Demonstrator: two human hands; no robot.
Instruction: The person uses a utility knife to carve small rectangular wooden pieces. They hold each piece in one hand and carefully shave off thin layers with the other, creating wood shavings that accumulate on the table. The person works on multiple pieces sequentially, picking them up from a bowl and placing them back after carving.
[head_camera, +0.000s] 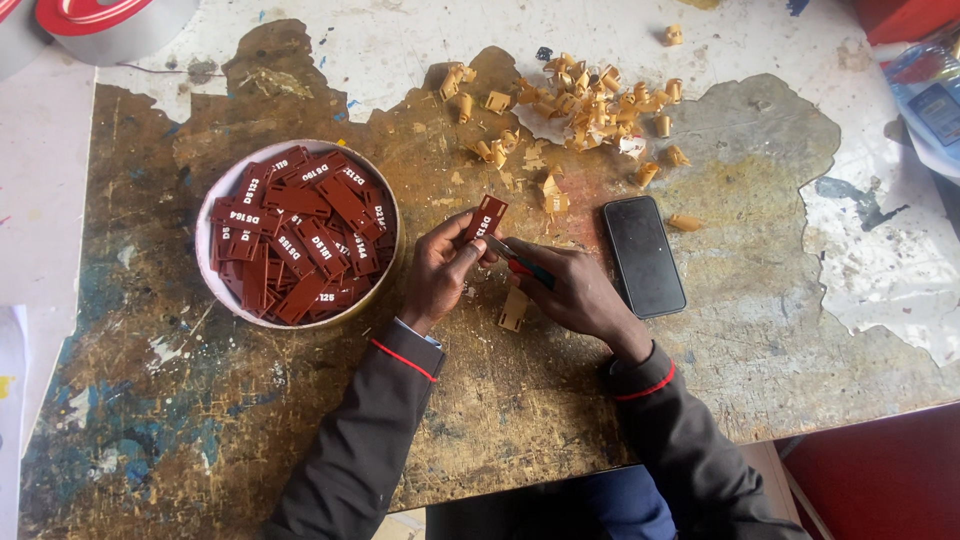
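Your left hand (440, 272) pinches a small dark red tag (486, 217) between thumb and fingers, holding it up just above the table (300, 420). Your right hand (575, 290) is closed on a thin tool with a red and teal handle (525, 265), and its tip sits at the tag's lower edge. Keep the tag still and tight, and I think a slow, gentle push with the tool is best so it does not slip into your thumb. A tan scrap (513, 308) lies on the table under your hands. Just left of your left hand is a round bowl (215, 205) full of more red tags. A black phone (644, 256) lies near your right hand. A heap of curled tan scraps (590, 100) sits farther up.
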